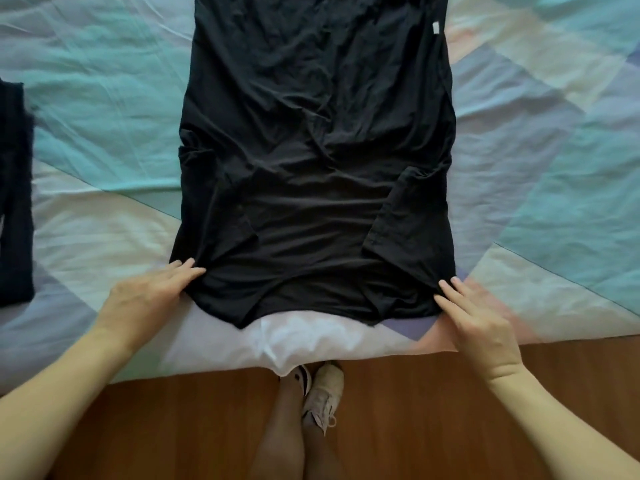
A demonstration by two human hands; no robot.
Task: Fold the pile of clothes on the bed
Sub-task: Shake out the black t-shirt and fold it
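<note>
Shirt (317, 161) is spread flat on bed (104, 109); its near corners are touched. Left hand (145, 299) and right hand (481, 320) are laid with straight fingers.

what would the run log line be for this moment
step: fold black cotton t-shirt | sleeves: folded in | left hand: fingers at near left corner | right hand: fingers at near right corner | surface: pastel patchwork bedspread

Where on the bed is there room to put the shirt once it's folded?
Bare bedspread lies between the black shirt and the dark folded clothes at the left edge. More lies right of the shirt. The near edge is crowded by the left hand and right hand.
</note>
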